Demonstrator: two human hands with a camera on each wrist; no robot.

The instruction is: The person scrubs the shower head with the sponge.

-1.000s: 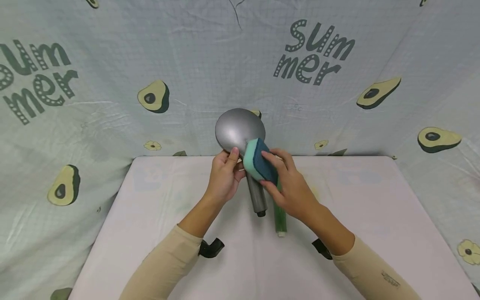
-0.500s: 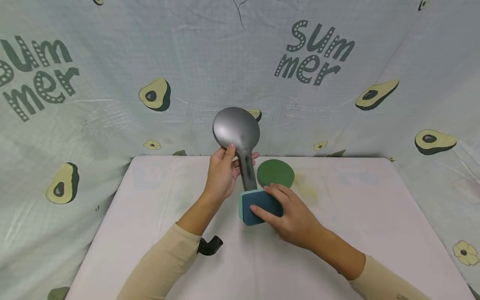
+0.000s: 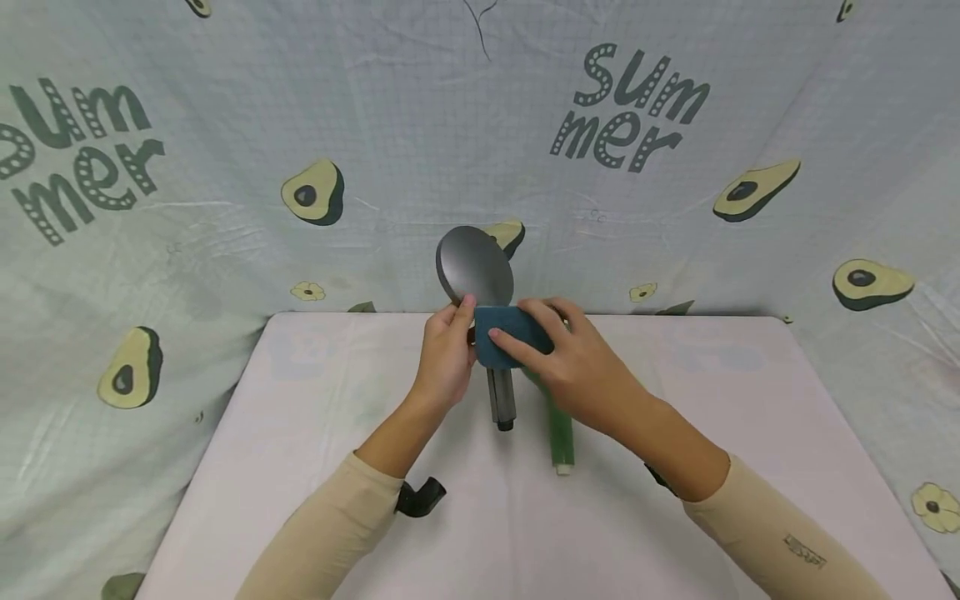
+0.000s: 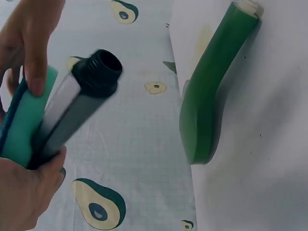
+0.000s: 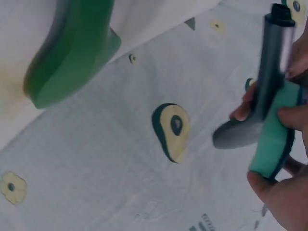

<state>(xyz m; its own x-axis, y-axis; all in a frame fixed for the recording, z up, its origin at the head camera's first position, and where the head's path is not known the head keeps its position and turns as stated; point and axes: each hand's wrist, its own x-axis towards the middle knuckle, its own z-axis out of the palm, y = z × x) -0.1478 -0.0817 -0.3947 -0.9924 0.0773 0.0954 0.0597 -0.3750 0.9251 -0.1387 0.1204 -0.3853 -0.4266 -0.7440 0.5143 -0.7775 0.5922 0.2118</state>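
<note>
A grey hand shower head [image 3: 474,265] is held up above the table, its round head at the top and its handle pointing down. My left hand [image 3: 444,354] grips it around the neck, thumb in front. In my right hand [image 3: 581,371] is a sponge [image 3: 498,320], dark blue on one side and mint green on the other. The mint foam [image 5: 273,137] lies against the grey handle in the right wrist view. The handle's black threaded end [image 4: 100,72] shows in the left wrist view.
A green hand shower head [image 4: 204,91] lies on the white table [image 3: 337,400], its head partly behind my right hand in the head view. Behind the table hangs a pale cloth [image 3: 420,108] printed with avocados. Black straps sit near both wrists.
The sponge went down to the handle's lower end half a second ago and is now back up near the neck. The grey shower head has turned slightly; my left hand keeps its grip.
</note>
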